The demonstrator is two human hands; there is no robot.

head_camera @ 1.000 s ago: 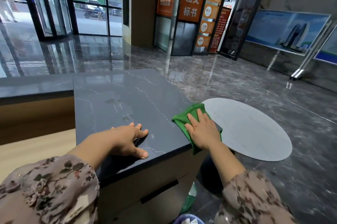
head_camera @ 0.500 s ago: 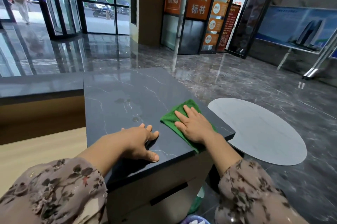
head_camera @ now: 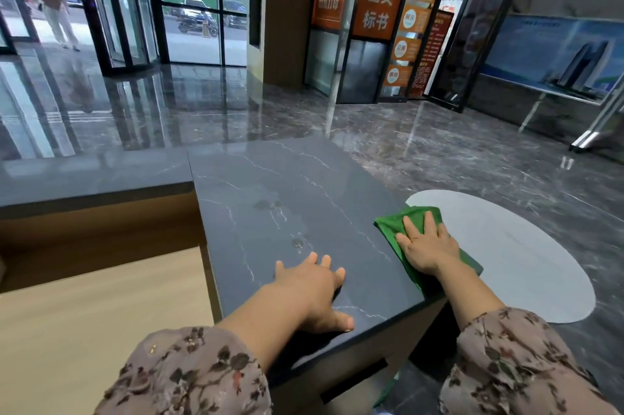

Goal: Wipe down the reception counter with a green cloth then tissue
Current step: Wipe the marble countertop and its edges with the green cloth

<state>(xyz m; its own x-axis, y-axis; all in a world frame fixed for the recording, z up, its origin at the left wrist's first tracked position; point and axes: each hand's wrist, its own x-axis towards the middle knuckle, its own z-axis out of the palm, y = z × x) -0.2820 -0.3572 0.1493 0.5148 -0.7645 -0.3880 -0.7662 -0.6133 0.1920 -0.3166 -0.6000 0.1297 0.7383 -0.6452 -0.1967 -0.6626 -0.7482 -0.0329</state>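
Pressure through a flat palm is what this step wants. We have the folded green cloth [head_camera: 388, 228] at the right edge of the dark grey, white-veined stone table [head_camera: 270, 178], toward the near right corner, and one side of it seems to lap past that edge. Our right hand [head_camera: 427, 245] lies on top of it, fingers [head_camera: 410, 223] straight and slightly apart, pressing rather than gripping. Our left hand [head_camera: 310, 289] rests bare on the table near the front edge, fingers [head_camera: 312, 259] spread flat and holding nothing; we take it for a brace.

Two dull smudges [head_camera: 299, 242] show toward the middle of the table, left of the cloth and apart from it. We judge the cloth pass unfinished. The next strokes should run leftward over those marks in overlapping lanes, from far edge to near edge. We should keep the whole palm down, so the cloth neither bunches nor slides off the right edge. The left hand ought to lift clear before the cloth arrives, or it may leave prints. No tissue is in view.
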